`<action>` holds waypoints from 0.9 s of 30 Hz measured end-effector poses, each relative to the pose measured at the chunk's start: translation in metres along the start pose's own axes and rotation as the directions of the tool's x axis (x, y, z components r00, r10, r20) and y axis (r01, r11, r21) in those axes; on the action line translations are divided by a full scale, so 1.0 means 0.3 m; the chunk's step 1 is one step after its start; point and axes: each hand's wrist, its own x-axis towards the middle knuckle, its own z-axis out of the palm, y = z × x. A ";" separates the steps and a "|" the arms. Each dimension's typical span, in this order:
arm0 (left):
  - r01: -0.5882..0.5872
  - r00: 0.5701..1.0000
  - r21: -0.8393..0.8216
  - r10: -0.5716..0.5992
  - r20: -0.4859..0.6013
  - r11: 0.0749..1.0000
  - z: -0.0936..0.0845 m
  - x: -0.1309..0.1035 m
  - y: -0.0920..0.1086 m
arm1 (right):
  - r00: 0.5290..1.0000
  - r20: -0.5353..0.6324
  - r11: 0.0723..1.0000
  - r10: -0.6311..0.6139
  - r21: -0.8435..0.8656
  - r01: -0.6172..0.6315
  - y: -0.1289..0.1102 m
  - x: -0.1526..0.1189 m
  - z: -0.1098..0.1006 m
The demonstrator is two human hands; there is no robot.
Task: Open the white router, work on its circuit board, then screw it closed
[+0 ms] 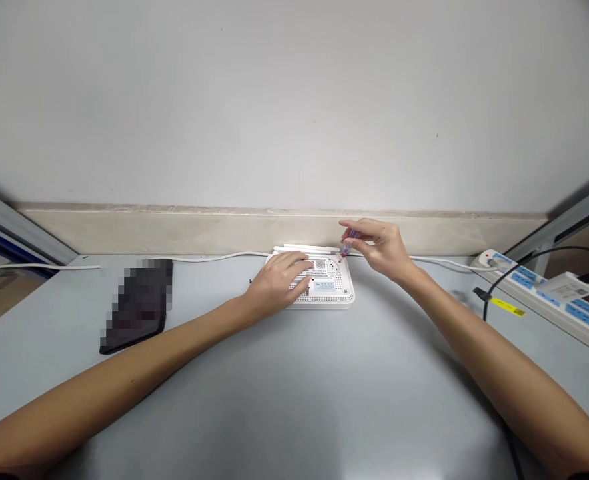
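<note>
A white router [332,301] lies underside up on the desk near the wall, its vents, labels and folded white antennas [307,249] showing. My left hand [277,283] rests flat on the router's left part, fingers spread, hiding some of the labels. Over the far right corner of the router, my right hand [378,245] is closed around the clear and purple handle of a small screwdriver [346,249]. The tool points down at that corner, close to a screw hole. Whether its tip sits in a screw is too small to tell.
On the left lies a dark, partly blurred tablet-like object [142,300]. A white power strip [549,300] with a plugged-in adapter [569,287] stands at the right, with a black cable [485,303] beside it. A white cable [209,259] runs along the wall behind the router.
</note>
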 end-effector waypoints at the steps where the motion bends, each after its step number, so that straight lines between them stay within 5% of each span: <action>1: -0.004 1.000 0.002 0.004 0.001 1.000 0.000 -0.001 0.000 | 1.000 -0.006 1.000 -0.004 -0.006 0.004 0.000 0.000 0.001; 14: -0.001 1.000 0.008 0.001 0.001 1.000 -0.006 0.003 0.003 | 0.994 -0.060 0.962 -0.094 -0.263 0.075 0.001 0.005 0.021; 19: -0.008 1.000 0.001 0.008 -0.001 1.000 -0.006 0.002 0.001 | 0.997 0.078 0.989 -0.016 -0.147 0.027 -0.010 0.005 -0.005; 27: -0.009 1.000 0.004 0.009 -0.001 1.000 -0.007 0.002 0.004 | 1.000 0.009 0.991 -0.018 -0.130 0.019 -0.015 0.001 0.008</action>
